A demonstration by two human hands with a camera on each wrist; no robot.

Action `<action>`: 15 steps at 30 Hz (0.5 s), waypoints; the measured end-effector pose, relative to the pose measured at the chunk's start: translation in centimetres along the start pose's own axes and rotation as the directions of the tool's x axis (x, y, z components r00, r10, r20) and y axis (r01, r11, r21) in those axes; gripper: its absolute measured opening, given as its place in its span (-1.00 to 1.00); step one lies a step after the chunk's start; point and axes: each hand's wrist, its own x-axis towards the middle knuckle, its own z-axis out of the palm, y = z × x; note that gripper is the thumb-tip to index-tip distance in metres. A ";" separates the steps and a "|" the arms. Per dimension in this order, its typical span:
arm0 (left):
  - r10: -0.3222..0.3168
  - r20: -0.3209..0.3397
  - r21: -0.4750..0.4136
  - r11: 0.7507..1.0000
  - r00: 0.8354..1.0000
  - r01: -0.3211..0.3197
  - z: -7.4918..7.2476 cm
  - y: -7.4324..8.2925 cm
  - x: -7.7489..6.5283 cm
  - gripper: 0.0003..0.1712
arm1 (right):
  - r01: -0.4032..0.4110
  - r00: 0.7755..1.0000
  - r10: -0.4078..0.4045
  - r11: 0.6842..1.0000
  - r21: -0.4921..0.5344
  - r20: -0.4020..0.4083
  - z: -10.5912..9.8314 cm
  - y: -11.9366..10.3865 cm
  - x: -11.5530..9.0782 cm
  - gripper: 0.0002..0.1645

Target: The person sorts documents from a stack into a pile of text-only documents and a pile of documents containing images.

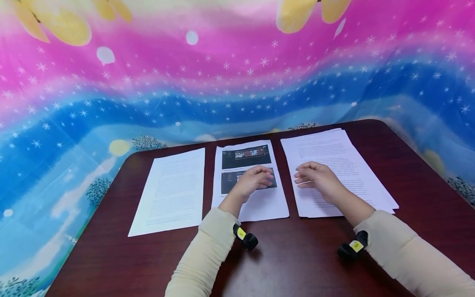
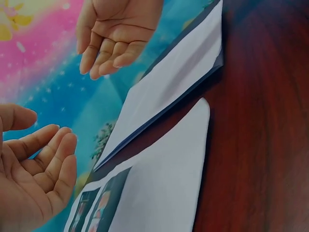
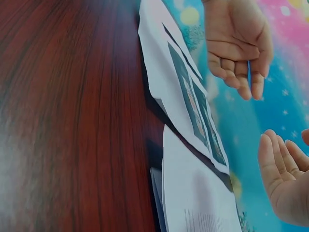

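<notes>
My left hand (image 1: 254,181) hovers over the middle sheets, a printed page (image 1: 263,208) with two dark picture blocks. Facing it, my right hand (image 1: 320,180) is above the left part of the right-hand paper stack (image 1: 345,165), which bears lines of text. Both palms turn toward each other with a gap between, fingers loosely bent and holding nothing. In the left wrist view the left hand (image 2: 36,174) and right hand (image 2: 120,36) are apart from the paper. To the left lies another text page (image 1: 170,189), with no hand near it.
All the paper lies in a row on a dark red-brown wooden table (image 1: 285,255). Behind it hangs a pink and blue patterned cloth (image 1: 222,82). A black camera (image 1: 246,239) is strapped at the left wrist, another camera (image 1: 350,247) at the right.
</notes>
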 end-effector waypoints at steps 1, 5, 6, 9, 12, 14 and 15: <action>0.001 0.008 -0.006 1.000 1.000 -0.001 0.2 0.0 0.1 -0.66 | 0.002 1.000 -0.002 1.000 0.004 -0.004 -0.3 0.0 -0.2 -0.60; 0.003 0.030 0.012 1.000 1.000 -0.003 1.0 -0.2 0.2 -0.66 | -0.003 1.000 0.003 1.000 0.012 -0.026 -1.6 0.1 -0.8 -0.60; 0.002 0.036 0.017 1.000 0.999 -0.002 1.2 -0.2 0.3 -0.67 | -0.006 1.000 0.007 1.000 0.007 -0.030 -1.9 0.1 -0.9 -0.60; 0.000 0.050 0.034 0.999 0.999 -0.002 1.7 -0.3 0.4 -0.70 | -0.026 0.999 0.026 1.000 -0.009 -0.043 -2.8 0.4 -1.4 -0.65; -0.007 0.075 0.031 1.000 0.997 0.004 2.3 -0.3 0.5 -0.72 | -0.036 0.998 0.035 0.999 -0.012 -0.045 -3.6 0.9 -1.8 -0.67; -0.016 0.089 0.035 0.999 0.996 0.013 2.8 -0.2 0.6 -0.73 | -0.036 0.998 0.036 0.999 0.019 -0.045 -4.3 1.3 -2.2 -0.69; -0.022 0.097 0.039 0.999 0.995 0.018 3.1 -0.2 0.7 -0.73 | -0.035 0.998 0.037 0.999 0.041 -0.046 -4.6 1.5 -2.4 -0.72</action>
